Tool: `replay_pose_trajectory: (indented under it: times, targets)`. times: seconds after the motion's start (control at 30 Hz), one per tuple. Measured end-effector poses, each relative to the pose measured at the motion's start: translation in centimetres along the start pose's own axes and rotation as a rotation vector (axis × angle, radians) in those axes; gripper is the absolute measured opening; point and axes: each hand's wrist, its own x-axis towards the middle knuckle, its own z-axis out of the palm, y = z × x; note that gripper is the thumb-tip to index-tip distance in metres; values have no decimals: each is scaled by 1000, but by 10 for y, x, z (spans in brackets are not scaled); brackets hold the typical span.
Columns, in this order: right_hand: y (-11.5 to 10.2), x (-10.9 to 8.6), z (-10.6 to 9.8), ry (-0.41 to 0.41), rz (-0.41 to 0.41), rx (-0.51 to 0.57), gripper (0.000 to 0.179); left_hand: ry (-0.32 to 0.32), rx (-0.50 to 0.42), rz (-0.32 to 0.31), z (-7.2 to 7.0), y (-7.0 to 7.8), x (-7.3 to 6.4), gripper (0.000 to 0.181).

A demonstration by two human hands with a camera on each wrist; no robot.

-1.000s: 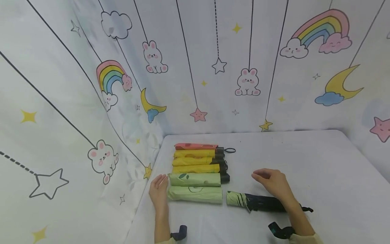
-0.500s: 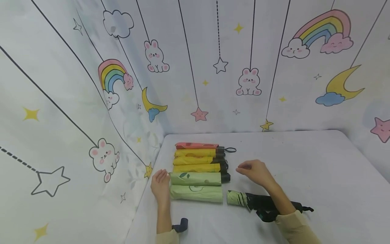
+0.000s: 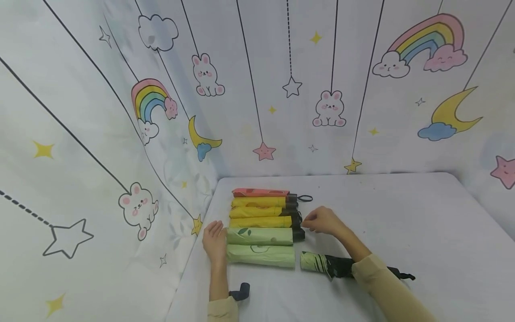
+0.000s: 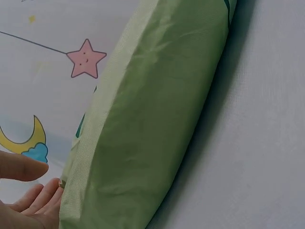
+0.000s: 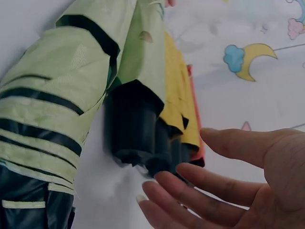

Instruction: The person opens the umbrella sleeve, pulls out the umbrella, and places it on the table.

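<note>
Folded umbrellas lie in a stacked row on the table: a red one (image 3: pixel 260 192), three yellow ones (image 3: pixel 259 222) and a green one (image 3: pixel 257 236), with black handles (image 3: pixel 298 235) to the right. Nearest me is a light green bundle (image 3: pixel 267 256), showing no handle. My left hand (image 3: pixel 215 240) is at the green umbrella's left end, fingers extended; the left wrist view shows its fingers beside green fabric (image 4: pixel 138 133). My right hand (image 3: pixel 325 221) reaches the handle ends, fingertips close to the lowest yellow umbrella's handle. In the right wrist view, thumb and fingers are spread apart, holding nothing.
A green-and-black striped umbrella (image 3: pixel 314 262) lies front right, its black part (image 3: pixel 339 267) partly behind my right sleeve (image 3: pixel 382 279). A white table (image 3: pixel 434 232) extends rightward. White curtains (image 3: pixel 249 80) printed with rainbows, stars and rabbits stand behind and to the left.
My right hand has moved left and away from me, from above the black striped umbrella to the handle ends. My left hand has shifted slightly forward and right; the umbrellas have stayed put.
</note>
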Motion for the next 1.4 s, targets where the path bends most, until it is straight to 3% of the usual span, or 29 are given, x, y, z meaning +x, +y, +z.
replay_pose_trajectory:
  times: [0.27, 0.5, 0.77, 1.17, 1.4]
  targets:
    - [0, 13, 8, -88, 42, 1, 21, -3, 24, -19, 5, -4, 2, 45]
    - [2, 22, 17, -122, 59, -78, 19, 3, 27, -8, 6, -5, 4, 45]
    - [13, 24, 19, -138, 45, -79, 20, 9, 47, -17, 9, -6, 6, 46]
    - [20, 22, 16, -154, 34, 3, 37, 31, 14, -29, 10, -7, 5, 44]
    - [26, 20, 17, -283, 77, 272, 39, 15, -18, -56, 8, -6, 7, 49]
